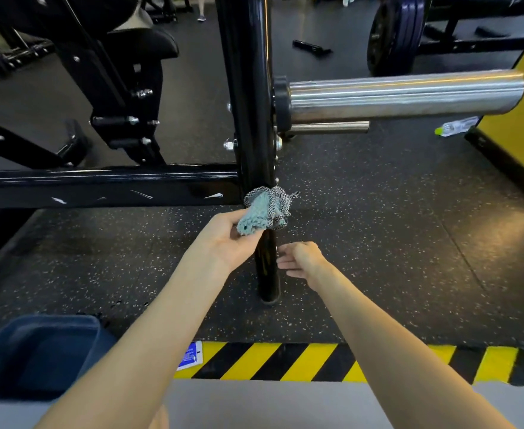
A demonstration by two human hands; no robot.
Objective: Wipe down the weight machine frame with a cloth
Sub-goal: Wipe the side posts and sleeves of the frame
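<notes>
Wiping the machine's black post (248, 119) with a bunched cloth (265, 212) gripped in the left hand (229, 243), right hand (301, 258) empty and slack nearby; likely calls for a downward stroke next.

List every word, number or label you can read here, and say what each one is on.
Nothing here reads clearly.
Blue and white packet by the striped floor tape: printed, but too blurred to read.
Plastic bottle on the floor: label too small to read.
Black frame post and cloth: no lettering shows.
</notes>
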